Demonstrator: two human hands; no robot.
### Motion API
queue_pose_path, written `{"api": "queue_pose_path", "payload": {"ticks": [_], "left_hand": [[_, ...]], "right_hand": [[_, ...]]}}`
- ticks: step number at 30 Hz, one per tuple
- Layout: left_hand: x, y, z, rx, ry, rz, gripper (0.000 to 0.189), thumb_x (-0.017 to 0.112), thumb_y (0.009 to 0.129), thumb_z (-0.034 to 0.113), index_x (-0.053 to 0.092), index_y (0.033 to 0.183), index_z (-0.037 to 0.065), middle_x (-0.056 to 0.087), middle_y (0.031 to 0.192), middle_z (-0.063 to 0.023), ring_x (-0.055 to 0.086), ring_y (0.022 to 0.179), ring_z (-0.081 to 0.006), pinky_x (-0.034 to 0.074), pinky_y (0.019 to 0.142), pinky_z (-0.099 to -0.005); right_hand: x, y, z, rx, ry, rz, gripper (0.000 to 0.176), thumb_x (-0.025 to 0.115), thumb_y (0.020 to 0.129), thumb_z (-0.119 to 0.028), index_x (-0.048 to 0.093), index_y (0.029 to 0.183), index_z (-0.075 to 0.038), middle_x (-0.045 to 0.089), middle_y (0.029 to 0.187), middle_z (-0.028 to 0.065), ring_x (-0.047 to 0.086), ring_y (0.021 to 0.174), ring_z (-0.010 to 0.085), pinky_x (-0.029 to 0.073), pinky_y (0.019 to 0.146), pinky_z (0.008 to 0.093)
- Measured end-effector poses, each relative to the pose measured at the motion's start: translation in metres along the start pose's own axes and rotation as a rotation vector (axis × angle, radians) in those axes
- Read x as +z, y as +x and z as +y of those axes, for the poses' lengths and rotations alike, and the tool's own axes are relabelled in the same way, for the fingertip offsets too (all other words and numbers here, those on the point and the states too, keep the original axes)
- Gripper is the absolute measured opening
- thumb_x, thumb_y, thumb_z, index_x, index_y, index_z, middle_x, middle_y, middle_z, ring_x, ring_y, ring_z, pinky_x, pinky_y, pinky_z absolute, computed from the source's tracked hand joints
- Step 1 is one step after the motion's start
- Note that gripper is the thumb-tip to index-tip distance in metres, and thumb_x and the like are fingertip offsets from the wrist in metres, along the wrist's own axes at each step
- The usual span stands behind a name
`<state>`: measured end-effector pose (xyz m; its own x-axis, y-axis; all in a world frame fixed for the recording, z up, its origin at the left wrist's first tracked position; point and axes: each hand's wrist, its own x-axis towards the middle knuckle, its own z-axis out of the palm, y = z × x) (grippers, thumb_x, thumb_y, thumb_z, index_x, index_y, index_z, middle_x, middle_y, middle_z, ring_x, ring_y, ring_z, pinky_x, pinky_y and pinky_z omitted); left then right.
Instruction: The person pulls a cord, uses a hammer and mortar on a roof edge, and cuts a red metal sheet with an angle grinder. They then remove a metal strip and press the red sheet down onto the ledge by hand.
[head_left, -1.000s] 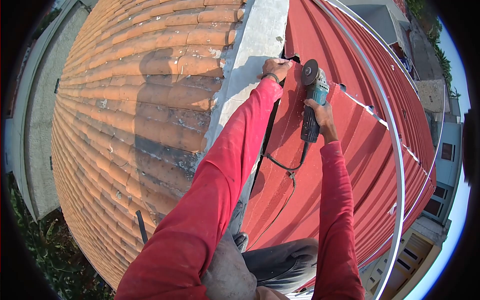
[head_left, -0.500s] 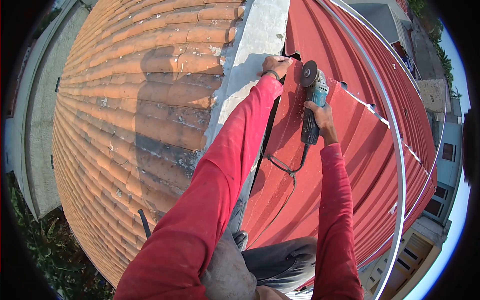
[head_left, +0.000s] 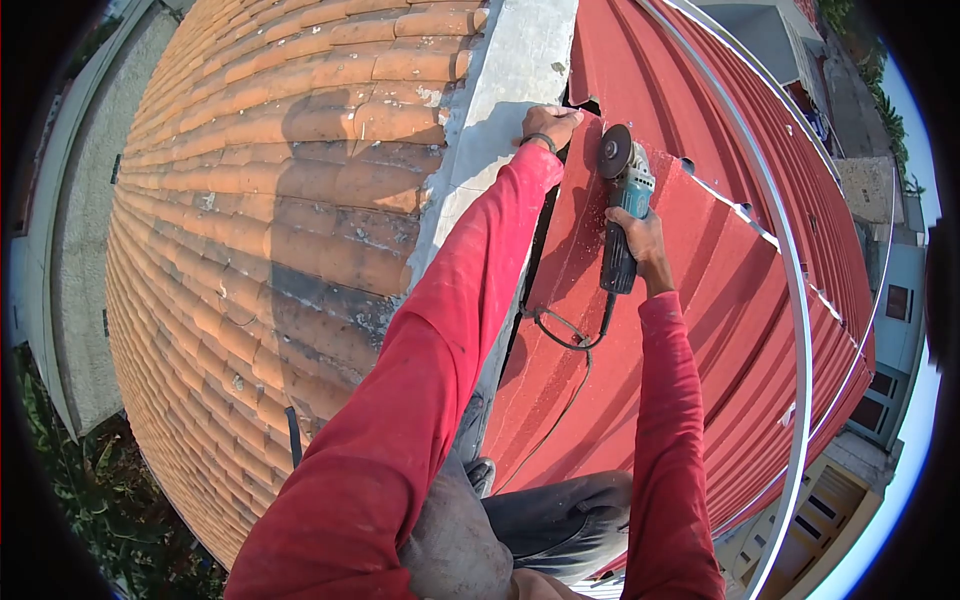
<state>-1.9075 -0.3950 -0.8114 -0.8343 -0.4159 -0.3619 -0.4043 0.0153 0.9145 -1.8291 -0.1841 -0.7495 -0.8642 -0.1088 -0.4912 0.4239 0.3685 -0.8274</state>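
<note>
My right hand (head_left: 641, 238) is wrapped round the body of a teal and black angle grinder (head_left: 630, 192). The grinder's dark disc (head_left: 615, 151) points up toward the far edge of a red metal roofing sheet (head_left: 560, 390). At that sheet's upper left corner, my left hand (head_left: 550, 124) pinches the edge, its wrist resting over the pale concrete ridge strip. A black power cord (head_left: 590, 346) loops from the grinder's lower end and runs down across the sheet toward my legs.
Orange clay tiles (head_left: 340, 190) cover the left side, beside the concrete strip (head_left: 510, 85). A dark gap lies between strip and red sheet. On the right, a long pale curved bar (head_left: 795, 270) spans the red roof. My bent knee (head_left: 570, 520) is at the bottom.
The grinder and my right hand have shifted very slightly left and down. My left hand, still at the sheet's corner, has moved a little up and left.
</note>
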Motion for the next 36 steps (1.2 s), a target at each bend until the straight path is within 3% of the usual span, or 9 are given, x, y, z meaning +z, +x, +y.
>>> {"api": "queue_pose_path", "payload": {"ticks": [6,31,32,34,36], "left_hand": [[0.002,0.008,-0.008,0.066,-0.022,-0.033,0.026,0.075,0.082,0.03,0.077,0.099,0.01,0.074,0.101,-0.0084,0.069,0.096,-0.0183,0.052,0.088,-0.0313],[0.004,0.009,-0.009,0.008,-0.033,-0.005,0.026,0.076,0.082,0.03,0.077,0.098,0.009,0.074,0.1,-0.0091,0.069,0.095,-0.0186,0.051,0.089,-0.0308],[0.004,0.014,-0.012,0.002,-0.045,-0.051,0.024,0.074,0.083,0.034,0.077,0.099,0.016,0.072,0.107,-0.0072,0.064,0.107,-0.0253,0.028,0.1,-0.0502],[0.003,0.014,-0.015,-0.005,-0.057,-0.099,0.022,0.072,0.083,0.038,0.077,0.1,0.024,0.071,0.113,-0.0052,0.058,0.118,-0.0319,0.005,0.112,-0.0695],[0.003,0.012,-0.012,-0.017,-0.051,-0.09,0.023,0.073,0.083,0.038,0.077,0.099,0.023,0.071,0.113,-0.0052,0.059,0.118,-0.0319,0.005,0.112,-0.0695]], "right_hand": [[0.001,-0.002,0.003,-0.021,0.005,0.009,0.032,0.073,0.077,-0.012,0.055,0.1,0.001,0.062,0.076,0.009,0.062,0.056,0.0189,0.052,0.05,0.0326],[-0.002,-0.018,0.028,0.026,-0.047,-0.011,0.037,0.074,0.076,-0.014,0.056,0.104,0.002,0.064,0.08,0.0093,0.063,0.059,0.0184,0.053,0.053,0.0324],[-0.001,-0.02,0.028,0.032,-0.032,-0.011,0.038,0.074,0.076,-0.013,0.056,0.105,0.002,0.064,0.08,0.0094,0.063,0.058,0.0182,0.053,0.053,0.0324],[-0.001,-0.023,0.03,0.041,-0.016,-0.011,0.038,0.074,0.076,-0.013,0.056,0.105,0.002,0.064,0.079,0.0094,0.063,0.058,0.0181,0.053,0.053,0.0324],[0.0,-0.024,0.029,0.047,0.0,-0.024,0.038,0.074,0.076,-0.013,0.055,0.105,0.002,0.063,0.078,0.0091,0.062,0.058,0.0179,0.053,0.052,0.0323]]}}
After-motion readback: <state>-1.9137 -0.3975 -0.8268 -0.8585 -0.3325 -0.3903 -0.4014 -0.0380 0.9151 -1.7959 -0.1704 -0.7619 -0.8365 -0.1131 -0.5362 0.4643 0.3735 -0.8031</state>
